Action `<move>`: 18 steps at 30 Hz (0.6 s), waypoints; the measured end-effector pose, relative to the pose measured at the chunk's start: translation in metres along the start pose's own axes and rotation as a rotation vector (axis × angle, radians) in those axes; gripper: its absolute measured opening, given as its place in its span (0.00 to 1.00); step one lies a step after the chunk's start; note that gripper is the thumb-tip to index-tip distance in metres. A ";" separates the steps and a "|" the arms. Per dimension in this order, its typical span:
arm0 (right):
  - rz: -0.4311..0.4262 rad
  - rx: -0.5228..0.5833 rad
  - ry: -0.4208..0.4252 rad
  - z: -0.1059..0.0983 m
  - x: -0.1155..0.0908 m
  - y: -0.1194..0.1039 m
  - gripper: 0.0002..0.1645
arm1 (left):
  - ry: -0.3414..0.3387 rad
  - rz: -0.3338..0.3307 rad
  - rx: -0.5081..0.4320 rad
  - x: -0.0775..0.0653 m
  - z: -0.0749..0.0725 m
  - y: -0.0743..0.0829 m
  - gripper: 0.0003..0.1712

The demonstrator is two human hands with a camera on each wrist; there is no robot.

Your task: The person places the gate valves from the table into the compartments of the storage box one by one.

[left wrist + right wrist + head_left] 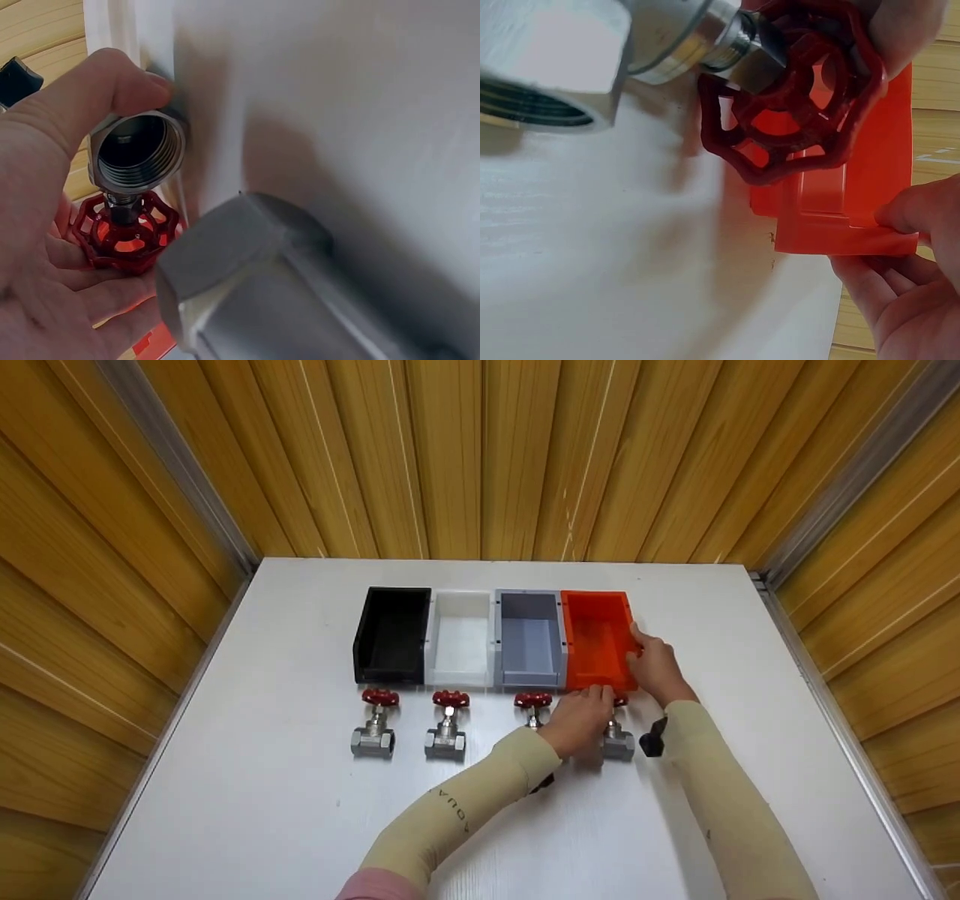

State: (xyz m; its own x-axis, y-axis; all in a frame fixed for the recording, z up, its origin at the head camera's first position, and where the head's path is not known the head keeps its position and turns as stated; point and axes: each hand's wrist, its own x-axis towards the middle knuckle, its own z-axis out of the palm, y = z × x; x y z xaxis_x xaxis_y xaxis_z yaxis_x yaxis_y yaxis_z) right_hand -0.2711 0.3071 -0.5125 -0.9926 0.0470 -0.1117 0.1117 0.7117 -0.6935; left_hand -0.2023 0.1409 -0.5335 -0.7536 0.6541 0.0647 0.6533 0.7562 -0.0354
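Four-bin row aside, the nearest container is an orange bin point(600, 637) at the right end. My right hand point(660, 667) pinches its right wall, thumb inside and fingers outside, as the right wrist view shows. My left hand point(581, 720) holds the rightmost gate valve point(619, 744). In the left wrist view my thumb lies on the metal valve body point(139, 150), and the fingers reach behind its red handwheel point(127, 232). That handwheel overlaps the bin's front in the right wrist view. Another valve point(533, 701) stands partly behind the left hand.
Left of the orange bin stand a grey bin point(529, 634), a white bin point(461, 634) and a black bin point(394, 634), side by side. Two more valves, one at far left point(373, 735) and one beside it point(446, 739), lie in front. Wood-patterned walls point(480, 457) enclose the white table point(262, 780).
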 end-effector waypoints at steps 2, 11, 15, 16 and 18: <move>0.000 0.005 -0.001 0.001 0.000 0.000 0.35 | -0.001 0.003 -0.005 -0.001 0.000 0.000 0.43; 0.009 0.004 -0.016 0.000 0.001 0.001 0.35 | 0.004 0.024 -0.006 -0.002 -0.001 -0.001 0.48; 0.019 -0.003 -0.014 0.000 0.001 0.000 0.35 | 0.009 0.027 -0.018 -0.002 -0.002 -0.002 0.46; 0.019 -0.005 -0.012 0.000 0.000 0.000 0.35 | 0.008 0.030 -0.015 -0.003 -0.003 -0.002 0.46; 0.028 0.000 -0.007 0.000 0.000 0.000 0.35 | 0.004 0.031 -0.007 -0.003 -0.004 -0.003 0.45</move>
State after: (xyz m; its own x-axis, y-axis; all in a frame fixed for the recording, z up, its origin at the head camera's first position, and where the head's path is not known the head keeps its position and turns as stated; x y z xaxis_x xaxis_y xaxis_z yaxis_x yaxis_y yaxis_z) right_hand -0.2710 0.3069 -0.5123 -0.9888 0.0619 -0.1355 0.1390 0.7104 -0.6899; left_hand -0.2014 0.1371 -0.5295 -0.7326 0.6772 0.0681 0.6770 0.7354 -0.0303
